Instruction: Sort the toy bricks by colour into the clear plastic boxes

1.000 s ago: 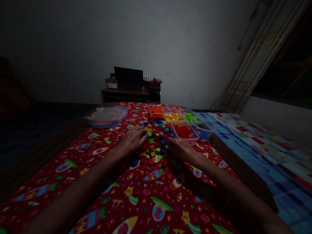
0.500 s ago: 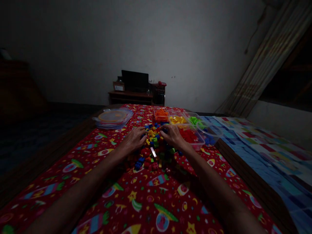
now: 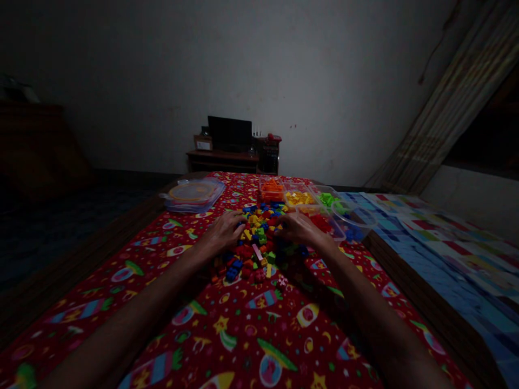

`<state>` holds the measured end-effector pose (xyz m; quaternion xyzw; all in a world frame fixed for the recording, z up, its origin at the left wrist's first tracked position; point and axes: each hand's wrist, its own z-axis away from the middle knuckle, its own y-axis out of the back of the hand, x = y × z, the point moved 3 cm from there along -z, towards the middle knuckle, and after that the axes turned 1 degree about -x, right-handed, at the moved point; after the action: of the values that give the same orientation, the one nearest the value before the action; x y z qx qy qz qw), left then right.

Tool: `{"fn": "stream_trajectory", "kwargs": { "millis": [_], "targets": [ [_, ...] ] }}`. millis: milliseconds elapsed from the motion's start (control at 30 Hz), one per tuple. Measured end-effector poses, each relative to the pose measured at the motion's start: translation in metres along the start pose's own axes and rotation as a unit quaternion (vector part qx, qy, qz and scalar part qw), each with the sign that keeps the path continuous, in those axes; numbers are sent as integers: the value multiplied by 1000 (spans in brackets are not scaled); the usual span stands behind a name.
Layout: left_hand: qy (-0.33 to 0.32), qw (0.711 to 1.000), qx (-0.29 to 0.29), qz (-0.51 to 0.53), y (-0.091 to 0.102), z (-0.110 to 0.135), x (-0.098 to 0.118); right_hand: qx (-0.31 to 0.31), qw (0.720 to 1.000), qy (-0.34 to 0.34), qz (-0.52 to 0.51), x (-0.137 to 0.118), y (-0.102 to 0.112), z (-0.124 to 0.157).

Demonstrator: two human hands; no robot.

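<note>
A mixed pile of toy building bricks [image 3: 259, 237] in several colours lies on the red patterned tablecloth [image 3: 243, 335]. At the pile's left side rests my left hand [image 3: 225, 229], thumb and fingers apart, fingertips among the bricks. My right hand [image 3: 298, 228] is over the pile's right side, fingers curled inward; whatever they may hold is hidden. Between the hands lies a pale pink long brick [image 3: 257, 252]. Blue bricks [image 3: 234, 270] sit at the near left edge of the pile, and a pink flower-shaped piece [image 3: 283, 280] lies at its near side.
Clear containers hold orange bricks [image 3: 272, 187], yellow bricks [image 3: 299, 199], light green bricks [image 3: 329, 200], red bricks [image 3: 321, 222] and blue bricks [image 3: 354, 233]. Stacked lids [image 3: 192, 195] lie back left. A checked blue cloth [image 3: 391, 270] is to the right; a monitor [image 3: 230, 133] stands beyond.
My right hand has shifted to the right and slightly nearer, uncovering more bricks in the middle of the pile. My left hand stays at the left side. The view has turned slightly.
</note>
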<state>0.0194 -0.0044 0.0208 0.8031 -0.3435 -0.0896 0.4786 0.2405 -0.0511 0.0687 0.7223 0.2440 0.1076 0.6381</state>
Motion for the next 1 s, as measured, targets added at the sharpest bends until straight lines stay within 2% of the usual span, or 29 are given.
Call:
{"fn": "stream_trajectory", "kwargs": {
  "millis": [67,167,367,467,567,733,1000],
  "targets": [
    [-1,1000,11,7,0,0,-3,-19,999,22,38,-5,-9,-1],
    [0,1000,11,8,1,1,-5,-10,998,31,49,-5,-10,-2],
    [6,1000,-6,-3,2,1,-4,65,997,-37,-33,21,23,8],
    [6,1000,-4,-6,0,1,-3,52,997,-52,2,34,30,14],
    [0,1000,-4,-5,-1,1,-3,33,996,-56,63,35,29,15],
    [-6,1000,4,-4,-1,2,-5,46,995,-34,85,16,18,9],
    [-9,1000,-2,-11,1,0,0,65,991,32,109,5,-28,1]
  ]
}}
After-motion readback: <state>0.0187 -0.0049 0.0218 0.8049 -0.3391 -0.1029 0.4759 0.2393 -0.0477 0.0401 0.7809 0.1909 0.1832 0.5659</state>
